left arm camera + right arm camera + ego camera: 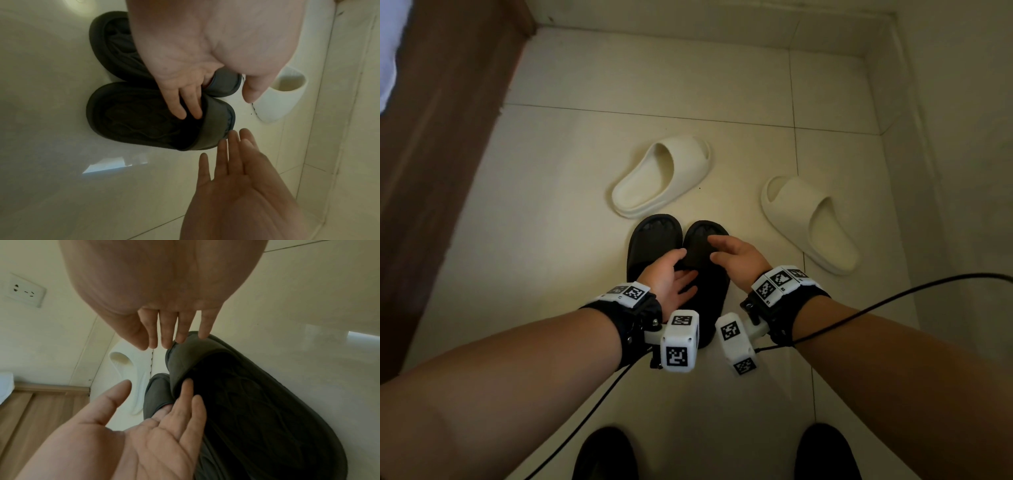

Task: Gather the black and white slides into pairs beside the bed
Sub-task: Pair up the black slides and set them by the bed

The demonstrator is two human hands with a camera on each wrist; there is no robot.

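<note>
Beside the brown bed frame, on the pale tiled floor, two black slides are lying side by side, touching along their inner edges, toes pointing away from the person; the left black slide and the right black slide are looking already paired; the left hand is hovering over them with fingers straight and relaxed, fingertips seeming to brush the strap of one, gripping nothing; the right hand is sitting just above the right one's strap, fingers loosely spread, also holding nothing. Beyond the black pair two white slides are lying well apart from each other; the nearer white slide is lying just past the black toes, its long axis slanting, toe up to the right; the far white slide is lying off to the right, toe pointing up to the left, nearer the right hand; so the coming move is probably turning on reaching forward and right. Count: two black slides, two white slides, two hands.
</note>
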